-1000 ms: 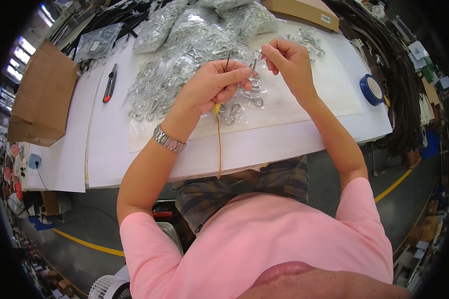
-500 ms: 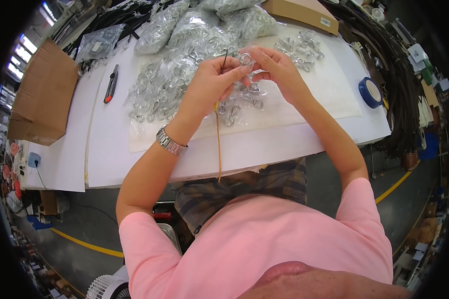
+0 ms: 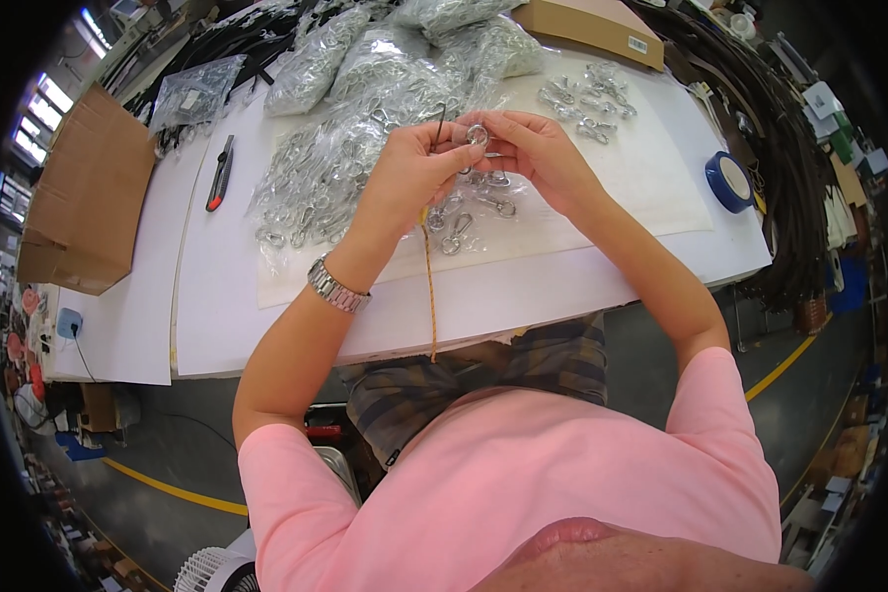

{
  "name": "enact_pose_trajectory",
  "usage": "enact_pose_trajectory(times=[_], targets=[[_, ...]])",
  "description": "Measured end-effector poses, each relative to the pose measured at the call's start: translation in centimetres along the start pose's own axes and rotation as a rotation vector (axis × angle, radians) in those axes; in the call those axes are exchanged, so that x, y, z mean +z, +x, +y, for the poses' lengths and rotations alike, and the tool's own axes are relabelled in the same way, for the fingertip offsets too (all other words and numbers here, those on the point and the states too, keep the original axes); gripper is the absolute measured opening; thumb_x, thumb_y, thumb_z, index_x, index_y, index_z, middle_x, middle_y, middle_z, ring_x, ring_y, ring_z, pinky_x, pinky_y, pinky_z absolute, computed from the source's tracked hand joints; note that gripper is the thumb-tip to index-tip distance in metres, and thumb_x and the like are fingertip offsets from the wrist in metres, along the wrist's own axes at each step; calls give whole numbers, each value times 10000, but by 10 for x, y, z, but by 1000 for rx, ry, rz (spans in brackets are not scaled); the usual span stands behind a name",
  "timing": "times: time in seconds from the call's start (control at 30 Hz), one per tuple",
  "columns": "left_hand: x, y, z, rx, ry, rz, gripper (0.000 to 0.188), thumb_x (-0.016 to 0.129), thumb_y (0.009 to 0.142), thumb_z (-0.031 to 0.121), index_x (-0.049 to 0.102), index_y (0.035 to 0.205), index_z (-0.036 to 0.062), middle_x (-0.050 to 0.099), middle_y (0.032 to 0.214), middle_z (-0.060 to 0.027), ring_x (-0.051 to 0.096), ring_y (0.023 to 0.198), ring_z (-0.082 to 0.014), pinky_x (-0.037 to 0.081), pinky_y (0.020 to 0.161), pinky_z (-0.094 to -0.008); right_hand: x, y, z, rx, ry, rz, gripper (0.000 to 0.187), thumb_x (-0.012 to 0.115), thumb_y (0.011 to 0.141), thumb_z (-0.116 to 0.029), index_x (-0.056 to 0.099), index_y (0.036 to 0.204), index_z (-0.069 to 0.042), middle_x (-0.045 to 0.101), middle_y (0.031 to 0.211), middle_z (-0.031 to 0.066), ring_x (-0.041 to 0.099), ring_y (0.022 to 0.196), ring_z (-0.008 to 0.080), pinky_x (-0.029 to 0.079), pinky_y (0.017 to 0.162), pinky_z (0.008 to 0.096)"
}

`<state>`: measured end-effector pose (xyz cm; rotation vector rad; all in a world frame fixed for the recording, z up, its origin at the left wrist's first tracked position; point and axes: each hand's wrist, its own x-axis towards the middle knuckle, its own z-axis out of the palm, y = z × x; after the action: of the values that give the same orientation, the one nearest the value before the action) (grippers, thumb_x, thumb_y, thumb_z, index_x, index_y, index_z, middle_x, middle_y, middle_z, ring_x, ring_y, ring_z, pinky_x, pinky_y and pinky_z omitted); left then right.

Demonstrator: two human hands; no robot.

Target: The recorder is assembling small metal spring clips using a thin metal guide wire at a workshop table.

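Observation:
My left hand [image 3: 419,168] is closed, its thumb and fingers pinching a silver metal snap hook [image 3: 477,134] whose round ring end points up. A thin dark rod [image 3: 440,123] also stands up from between its fingers, and a yellow-orange cord [image 3: 431,286] hangs below that hand to the table edge. My right hand [image 3: 538,158] meets it from the other side, fingertips closed on the same snap hook; part of the hook is hidden by the fingers. Under both hands lie many similar snap hooks [image 3: 454,237] in clear plastic wrapping [image 3: 326,168].
Filled clear bags [image 3: 390,59] are heaped behind the pile. Unwrapped snap hooks [image 3: 594,104] lie to the right, near blue tape [image 3: 729,182] and a cardboard box [image 3: 592,30]. On the left are a utility knife [image 3: 221,175] and a larger carton [image 3: 87,187].
Both hands have come slightly lower and closer together. The clear plastic seen around the ring before no longer shows there, and my right fingers have closed in on the snap hook.

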<state>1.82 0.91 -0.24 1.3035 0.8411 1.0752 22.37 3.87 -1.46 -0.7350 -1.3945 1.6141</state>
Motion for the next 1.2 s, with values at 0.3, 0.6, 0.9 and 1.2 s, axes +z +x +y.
enact_pose_trajectory(times=[0.3,0.6,0.9,1.2], targets=[[-8,3,1,51,-45,155,207,738,953,140,717,1085,-18,725,851,-31,394,487,4,252,423,-178,-5,-1,-7,68,265,154,305,536,1073,-264,674,1216,-32,734,1209,115,693,1114,207,538,978,352],[-4,1,4,55,-40,193,181,758,949,173,749,1020,7,664,788,16,387,491,13,234,422,-181,-5,-2,-5,54,249,185,303,568,1070,-279,677,1200,-28,741,1186,128,714,1091,218,561,946,335],[-8,3,3,142,-77,214,196,709,976,145,734,1063,-29,757,881,-77,406,486,8,279,428,-171,-1,-4,-8,15,149,207,329,555,1080,-297,667,1229,-26,731,1215,163,708,1132,237,550,982,344],[4,-2,9,191,190,304,194,699,976,137,726,1062,-34,772,875,-88,388,489,6,292,442,-173,0,-5,-6,5,188,199,320,580,1068,-276,672,1215,-7,741,1179,151,722,1114,246,583,938,324]])
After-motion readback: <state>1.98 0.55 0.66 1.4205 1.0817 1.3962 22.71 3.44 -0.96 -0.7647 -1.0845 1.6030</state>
